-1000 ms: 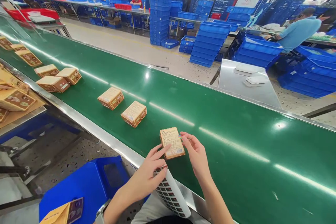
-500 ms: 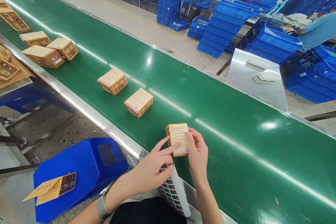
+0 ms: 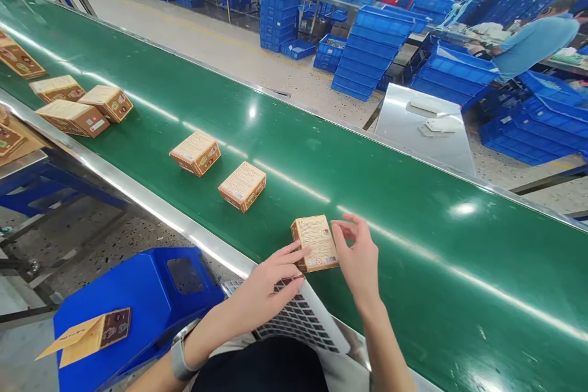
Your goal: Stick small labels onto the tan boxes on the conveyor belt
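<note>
A small tan and brown carton lies on the green conveyor belt in front of me, its printed face up. A tiny coloured patch shows near that face's right edge. My left hand has its fingers stretched out, the tips resting on the carton's lower left side. Under its thumb and palm is a white sheet with a dark grid, partly hidden by the hand. My right hand is just right of the carton, its fingers loosely bent and holding nothing visible.
More cartons sit up the belt, the nearest being a carton. A metal rail edges the belt. At lower left, a flattened carton piece lies on a blue bin. Stacked blue crates and a person are beyond the belt.
My right hand has let go of the carton's right edge and drawn off to the right. My left fingers have shifted slightly on the carton. The gridded sheet has swung rightward.
</note>
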A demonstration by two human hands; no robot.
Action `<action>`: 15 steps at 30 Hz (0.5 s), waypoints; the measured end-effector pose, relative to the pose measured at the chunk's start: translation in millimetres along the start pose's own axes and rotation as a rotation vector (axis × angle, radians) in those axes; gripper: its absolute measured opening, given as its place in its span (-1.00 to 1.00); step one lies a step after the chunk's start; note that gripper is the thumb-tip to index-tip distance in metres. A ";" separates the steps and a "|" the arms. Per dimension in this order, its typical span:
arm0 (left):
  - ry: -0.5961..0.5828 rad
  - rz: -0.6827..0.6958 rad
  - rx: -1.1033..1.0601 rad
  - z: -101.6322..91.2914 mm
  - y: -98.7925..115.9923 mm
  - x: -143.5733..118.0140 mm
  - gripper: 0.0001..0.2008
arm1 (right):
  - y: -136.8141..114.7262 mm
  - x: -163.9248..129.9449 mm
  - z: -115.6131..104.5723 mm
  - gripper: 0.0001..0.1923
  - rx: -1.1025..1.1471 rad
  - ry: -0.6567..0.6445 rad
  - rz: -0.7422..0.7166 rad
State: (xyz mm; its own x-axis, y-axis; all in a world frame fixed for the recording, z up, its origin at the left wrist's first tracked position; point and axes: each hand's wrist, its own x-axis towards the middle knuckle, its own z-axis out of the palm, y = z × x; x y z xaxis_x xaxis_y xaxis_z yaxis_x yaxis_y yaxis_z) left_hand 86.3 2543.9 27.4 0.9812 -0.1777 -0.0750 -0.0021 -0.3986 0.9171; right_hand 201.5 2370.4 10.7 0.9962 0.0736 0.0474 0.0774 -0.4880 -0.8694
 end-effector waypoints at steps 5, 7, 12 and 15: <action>0.116 -0.198 -0.054 -0.5 12.5 -10.9 -0.59 | -33.1 -32.5 -24.6 -0.86 -0.001 -0.329 -0.354; 0.112 -0.183 -0.074 -0.4 14.7 -14.5 -0.60 | -42.9 -44.5 -22.2 -0.92 0.035 -0.431 -0.492; 0.079 -0.143 -0.134 -2.1 12.2 -21.6 -0.62 | -46.3 -51.1 -8.0 -0.93 0.003 -0.367 -0.639; 0.092 -0.161 -0.151 -3.7 7.5 -23.4 -0.62 | -44.6 -49.9 -5.2 -0.86 -0.016 -0.364 -0.612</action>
State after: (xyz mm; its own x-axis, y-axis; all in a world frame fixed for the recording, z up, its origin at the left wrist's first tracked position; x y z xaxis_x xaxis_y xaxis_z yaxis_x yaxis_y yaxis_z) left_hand 64.0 2548.5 37.5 0.9800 -0.0377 -0.1954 0.1778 -0.2749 0.9449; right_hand 148.5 2384.0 49.7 0.6969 0.6230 0.3552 0.6220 -0.2785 -0.7318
